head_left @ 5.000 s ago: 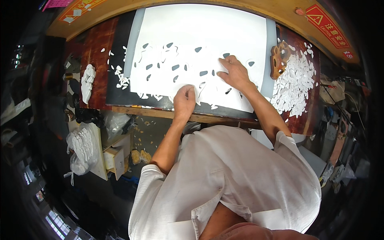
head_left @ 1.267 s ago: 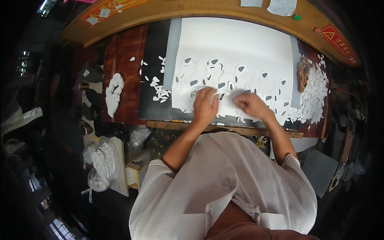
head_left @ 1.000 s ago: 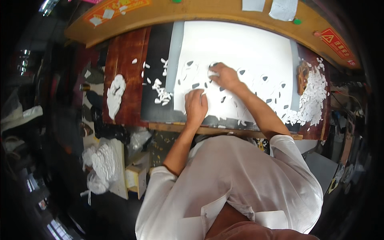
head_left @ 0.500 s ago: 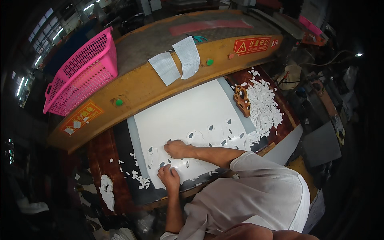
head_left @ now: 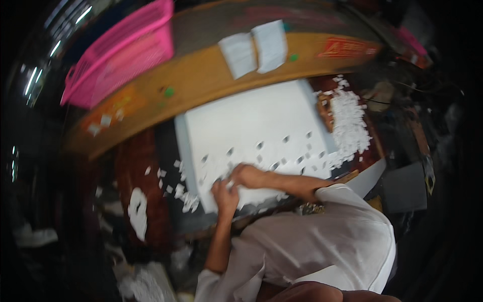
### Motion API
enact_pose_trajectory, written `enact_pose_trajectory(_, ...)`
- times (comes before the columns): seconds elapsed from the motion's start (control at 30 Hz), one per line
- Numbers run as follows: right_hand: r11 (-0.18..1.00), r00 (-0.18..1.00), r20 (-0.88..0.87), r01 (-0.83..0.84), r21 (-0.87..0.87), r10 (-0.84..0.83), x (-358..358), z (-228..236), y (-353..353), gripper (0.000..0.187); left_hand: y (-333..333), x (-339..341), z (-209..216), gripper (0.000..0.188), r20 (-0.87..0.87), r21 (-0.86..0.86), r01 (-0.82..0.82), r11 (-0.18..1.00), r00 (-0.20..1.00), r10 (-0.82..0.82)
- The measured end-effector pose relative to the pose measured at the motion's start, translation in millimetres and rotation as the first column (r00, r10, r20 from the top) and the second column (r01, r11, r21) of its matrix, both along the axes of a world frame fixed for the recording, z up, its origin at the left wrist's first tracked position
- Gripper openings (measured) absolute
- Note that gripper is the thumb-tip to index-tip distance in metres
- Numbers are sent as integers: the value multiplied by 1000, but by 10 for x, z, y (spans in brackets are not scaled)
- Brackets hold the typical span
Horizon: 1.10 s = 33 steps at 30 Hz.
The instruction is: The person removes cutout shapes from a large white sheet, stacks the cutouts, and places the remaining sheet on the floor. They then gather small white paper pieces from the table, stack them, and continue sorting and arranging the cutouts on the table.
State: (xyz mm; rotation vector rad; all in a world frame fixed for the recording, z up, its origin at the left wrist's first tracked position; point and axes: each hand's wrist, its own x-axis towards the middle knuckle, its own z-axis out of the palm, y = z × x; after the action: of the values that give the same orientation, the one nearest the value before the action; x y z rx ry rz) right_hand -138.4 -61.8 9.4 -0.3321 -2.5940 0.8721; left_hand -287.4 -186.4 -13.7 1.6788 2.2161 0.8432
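Observation:
A large white sheet [head_left: 246,118] with rows of small dark cut-out holes along its near part lies over a grey sheet on a dark board. My left hand [head_left: 225,197] is at the sheet's near left part, its fingers bent and closed. My right hand [head_left: 247,176] is just right of it, fingers curled down and closed, its tips close to the left hand's. Motion blurs the picture, and what either hand pinches is too small to make out. Small white cut pieces [head_left: 187,200] lie left of the sheet.
A big pile of white pieces [head_left: 348,123] is at the right, beside a brown block with holes [head_left: 324,110]. Beyond the sheet runs a yellow machine beam [head_left: 201,83] with papers [head_left: 270,46] hanging on it. A pink basket [head_left: 123,48] stands on the machine at far left.
The whole view has shifted, so the scene sits higher and further right. My right hand has come closer to my left hand, and their fingertips now nearly meet.

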Motion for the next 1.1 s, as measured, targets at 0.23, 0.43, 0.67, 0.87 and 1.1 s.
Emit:
enact_pose_trajectory(0.23,915,884,452,74,-396,123,39,559,-327,9,-12,-1129,53,22,402,94,-229,969,899,174)
enact_pose_trajectory(0.43,833,900,148,436,-341,-411,-865,218,287,31,555,-1324,224,35,245,-284,-109,953,952,182)
enact_pose_trajectory(0.67,802,750,395,595,-54,-530,-1052,60,657,43,1005,-1139,206,31,93,-144,139,980,988,-127)
enact_pose_trajectory(0.87,824,776,453,548,-143,-438,-1215,-70,518,29,717,-1281,47,46,74,-76,175,982,983,-170)
enact_pose_trajectory(1.1,810,738,486,578,-99,-468,-1239,-17,518,29,810,-1356,-32,51,121,-139,195,971,976,-179)
